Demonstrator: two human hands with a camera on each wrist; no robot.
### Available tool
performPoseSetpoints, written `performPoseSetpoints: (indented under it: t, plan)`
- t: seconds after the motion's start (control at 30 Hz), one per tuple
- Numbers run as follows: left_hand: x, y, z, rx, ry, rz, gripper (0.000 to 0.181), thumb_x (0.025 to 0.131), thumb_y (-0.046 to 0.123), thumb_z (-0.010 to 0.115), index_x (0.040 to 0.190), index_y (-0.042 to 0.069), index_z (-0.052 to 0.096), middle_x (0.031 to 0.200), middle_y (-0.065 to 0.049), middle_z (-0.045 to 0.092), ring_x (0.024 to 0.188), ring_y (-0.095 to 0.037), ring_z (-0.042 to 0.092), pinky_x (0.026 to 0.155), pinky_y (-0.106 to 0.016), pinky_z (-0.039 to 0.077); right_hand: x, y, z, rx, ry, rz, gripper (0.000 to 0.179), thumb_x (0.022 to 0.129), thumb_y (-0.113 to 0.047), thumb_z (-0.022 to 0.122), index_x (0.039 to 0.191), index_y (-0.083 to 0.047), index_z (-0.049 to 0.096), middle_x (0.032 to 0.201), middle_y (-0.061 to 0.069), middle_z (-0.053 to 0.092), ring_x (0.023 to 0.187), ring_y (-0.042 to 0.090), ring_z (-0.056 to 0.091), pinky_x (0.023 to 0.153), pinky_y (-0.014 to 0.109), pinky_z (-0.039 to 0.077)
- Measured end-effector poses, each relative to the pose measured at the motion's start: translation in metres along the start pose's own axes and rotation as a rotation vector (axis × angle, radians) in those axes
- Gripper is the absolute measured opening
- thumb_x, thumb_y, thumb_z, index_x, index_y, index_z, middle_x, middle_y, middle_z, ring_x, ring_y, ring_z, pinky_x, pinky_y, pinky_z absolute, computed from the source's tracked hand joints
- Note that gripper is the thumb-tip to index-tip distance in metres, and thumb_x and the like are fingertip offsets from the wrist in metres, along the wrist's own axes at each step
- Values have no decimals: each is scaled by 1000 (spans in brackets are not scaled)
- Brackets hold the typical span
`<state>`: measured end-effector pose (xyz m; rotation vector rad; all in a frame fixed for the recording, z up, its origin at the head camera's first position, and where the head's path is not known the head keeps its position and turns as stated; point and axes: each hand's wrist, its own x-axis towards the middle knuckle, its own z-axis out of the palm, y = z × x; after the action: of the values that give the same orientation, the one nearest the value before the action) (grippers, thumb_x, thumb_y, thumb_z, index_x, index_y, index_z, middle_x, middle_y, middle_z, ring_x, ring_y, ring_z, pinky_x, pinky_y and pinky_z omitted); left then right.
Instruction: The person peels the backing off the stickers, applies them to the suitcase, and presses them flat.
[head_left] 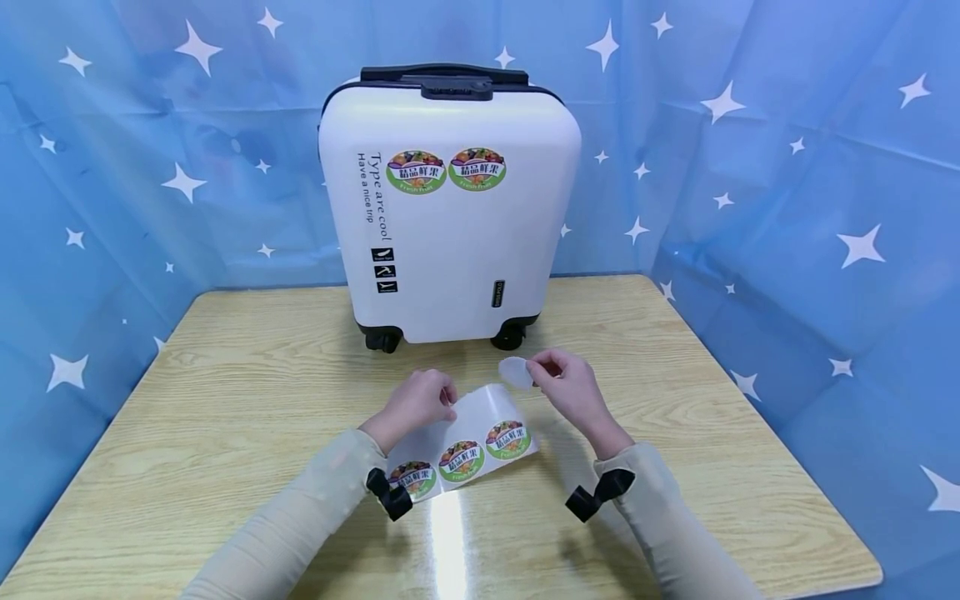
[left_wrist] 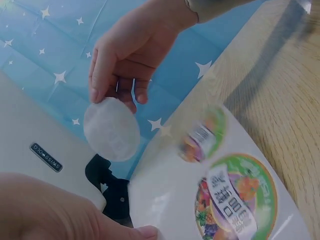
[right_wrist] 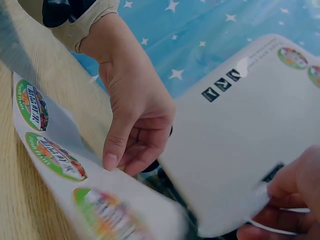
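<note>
Between the thumb and fingers of my left hand (head_left: 417,406) is the upper edge of a white sticker sheet (head_left: 480,408), tilted over the table. Three oval fruit stickers (head_left: 461,461) show along its lower part. My right hand (head_left: 567,390) pinches one peeled oval sticker (head_left: 514,372) by its edge, just off the sheet's upper right corner. In the left wrist view that peeled sticker (left_wrist: 111,129) turns its plain white back to the camera. Behind both hands stands a white suitcase (head_left: 457,242), upright, with two fruit stickers (head_left: 477,170) side by side on its upper front.
The suitcase stands on black wheels (head_left: 508,337) at the back of a wooden table (head_left: 247,400). Blue cloth (head_left: 765,167) with white stars hangs behind and at the sides. Printed words and small black icons (head_left: 385,271) run down the suitcase's left side.
</note>
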<state>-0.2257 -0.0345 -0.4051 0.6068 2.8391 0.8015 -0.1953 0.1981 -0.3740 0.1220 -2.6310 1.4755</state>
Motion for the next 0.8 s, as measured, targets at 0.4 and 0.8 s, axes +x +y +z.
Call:
performPoseSetpoints:
  t: [0.4, 0.8]
  plan:
    - [0, 5, -11, -71, 45, 11, 12, 76, 11, 76, 83, 7, 67, 74, 2, 58, 66, -12, 53, 59, -26, 44, 0, -5, 3, 49, 4, -5, 19, 92, -19, 58, 97, -3, 65, 86, 9, 61, 79, 26, 58, 64, 30, 48]
    - [2, 14, -29, -206, 119, 68, 7, 81, 13, 72, 82, 10, 66, 75, 3, 60, 67, -11, 55, 62, -25, 46, 2, -8, 10, 119, 51, -33, 19, 92, -20, 59, 96, -2, 65, 87, 12, 63, 81, 33, 59, 63, 25, 49]
